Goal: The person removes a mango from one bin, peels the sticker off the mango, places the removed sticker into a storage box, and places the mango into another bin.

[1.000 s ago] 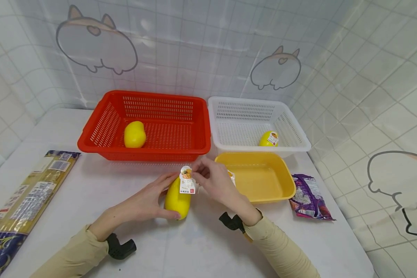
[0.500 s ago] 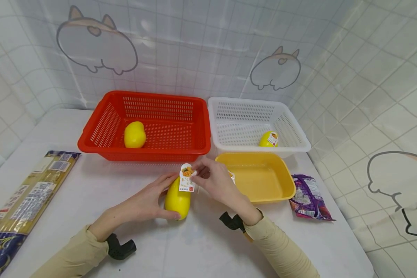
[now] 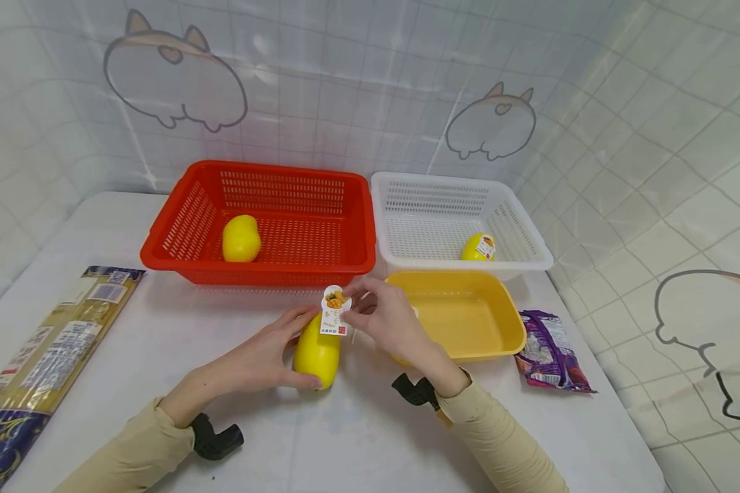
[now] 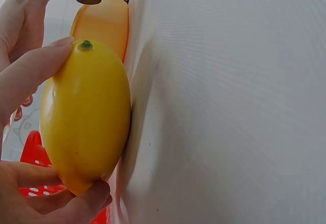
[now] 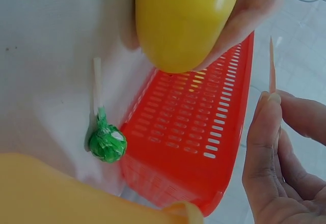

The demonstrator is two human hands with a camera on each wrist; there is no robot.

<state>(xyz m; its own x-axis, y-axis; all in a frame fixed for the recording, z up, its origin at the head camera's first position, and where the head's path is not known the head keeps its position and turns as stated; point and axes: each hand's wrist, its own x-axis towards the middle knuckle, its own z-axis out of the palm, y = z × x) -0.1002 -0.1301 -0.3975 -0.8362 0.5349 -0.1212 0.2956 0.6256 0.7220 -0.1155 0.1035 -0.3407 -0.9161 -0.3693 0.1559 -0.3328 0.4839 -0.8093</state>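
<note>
A yellow mango [image 3: 316, 357] lies on the white table, gripped from its left side by my left hand [image 3: 255, 361]. In the left wrist view, the thumb is near the green stem tip of the mango [image 4: 86, 117] and the other fingers curl at its opposite end. My right hand [image 3: 387, 320] pinches a white sticker [image 3: 331, 323] with a mango picture between thumb and forefinger. Seen edge-on in the right wrist view, the sticker [image 5: 272, 63] stands apart from the mango's skin.
A red basket [image 3: 259, 277] behind holds one plain mango [image 3: 241, 239]. The white basket [image 3: 462, 263] holds a stickered mango [image 3: 476, 248]. Nearer stand a yellow tray [image 3: 462, 315], a purple packet [image 3: 551, 352], a long noodle-like package [image 3: 55, 342] and a green-wrapped lollipop [image 5: 108, 143].
My right hand has raised the sticker slightly, and its printed face now tilts more toward the head camera. The left hand and the mango have stayed in place.
</note>
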